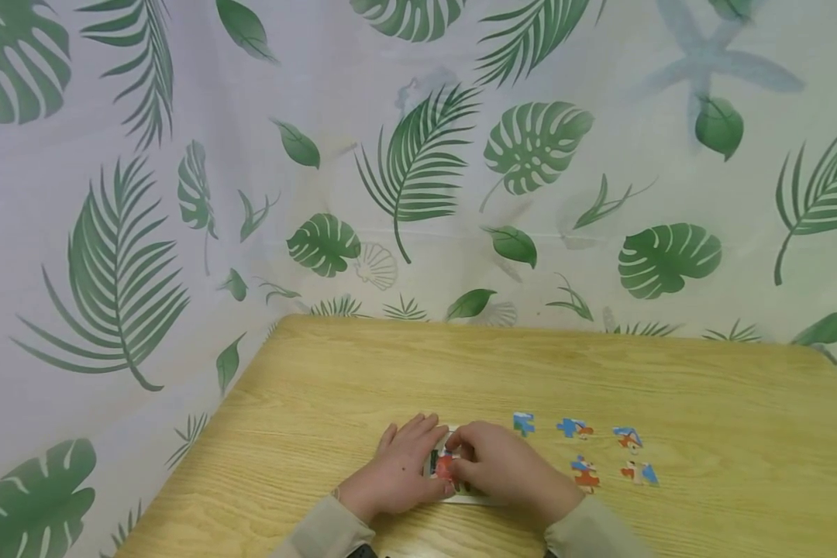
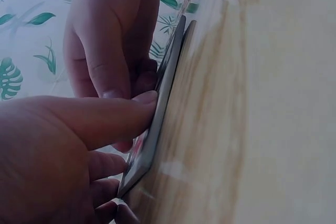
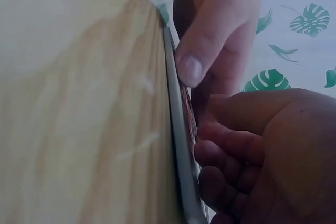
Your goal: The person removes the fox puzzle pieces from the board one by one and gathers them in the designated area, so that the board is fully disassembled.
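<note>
A flat puzzle tray (image 1: 473, 501) with a pale rim lies on the table, mostly covered by both hands. My left hand (image 1: 406, 469) rests over its left side, fingers fairly straight, with the thumb on the near rim in the left wrist view. The right hand (image 1: 505, 467) reaches in from the right with curled fingers. Its thumb and index finger pinch at a red jigsaw piece (image 1: 444, 466) in the tray. Fingers hide most of that piece, and the right wrist view shows only a sliver of red picture beside the grey tray edge (image 3: 176, 93).
Several loose jigsaw pieces lie right of the tray: a blue one (image 1: 523, 422), a blue-and-red one (image 1: 575, 428), a corner-like one (image 1: 628, 439), a red one (image 1: 585, 473) and a blue-edged one (image 1: 640, 473). A leaf-print curtain (image 1: 418, 256) hangs behind the wooden table (image 1: 307, 434).
</note>
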`<state>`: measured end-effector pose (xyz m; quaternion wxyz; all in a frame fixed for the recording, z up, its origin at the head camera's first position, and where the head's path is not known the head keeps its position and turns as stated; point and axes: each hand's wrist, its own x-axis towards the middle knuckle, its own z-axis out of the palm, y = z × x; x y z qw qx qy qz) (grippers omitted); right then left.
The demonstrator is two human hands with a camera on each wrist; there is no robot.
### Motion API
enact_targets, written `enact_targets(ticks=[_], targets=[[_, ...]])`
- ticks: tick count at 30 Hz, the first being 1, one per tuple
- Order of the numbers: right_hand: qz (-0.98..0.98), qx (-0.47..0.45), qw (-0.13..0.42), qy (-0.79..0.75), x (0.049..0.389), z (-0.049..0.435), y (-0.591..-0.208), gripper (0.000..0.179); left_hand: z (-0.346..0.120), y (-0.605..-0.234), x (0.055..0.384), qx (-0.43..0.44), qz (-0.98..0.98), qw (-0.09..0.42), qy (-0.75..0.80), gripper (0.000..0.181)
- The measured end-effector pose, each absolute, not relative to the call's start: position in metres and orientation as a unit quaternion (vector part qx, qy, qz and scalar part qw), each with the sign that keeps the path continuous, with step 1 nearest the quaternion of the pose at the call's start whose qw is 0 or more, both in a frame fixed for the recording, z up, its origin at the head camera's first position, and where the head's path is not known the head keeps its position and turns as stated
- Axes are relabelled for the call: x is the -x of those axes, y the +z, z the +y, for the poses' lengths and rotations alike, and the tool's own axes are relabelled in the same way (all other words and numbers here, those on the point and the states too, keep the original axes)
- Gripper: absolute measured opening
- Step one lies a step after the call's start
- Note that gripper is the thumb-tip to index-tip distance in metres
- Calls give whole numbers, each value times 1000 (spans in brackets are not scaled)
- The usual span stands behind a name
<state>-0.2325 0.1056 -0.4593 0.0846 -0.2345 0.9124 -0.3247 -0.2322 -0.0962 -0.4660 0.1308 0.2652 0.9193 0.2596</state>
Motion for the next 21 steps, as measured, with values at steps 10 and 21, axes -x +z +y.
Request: enact_targets(ticks=[10, 21], targets=[[929, 209, 67, -299, 228, 95, -457, 14, -96, -463, 232, -271, 918, 129, 259, 80], [921, 171, 62, -345, 229, 96, -462, 9, -96, -462, 230, -266, 920, 128, 259, 80]])
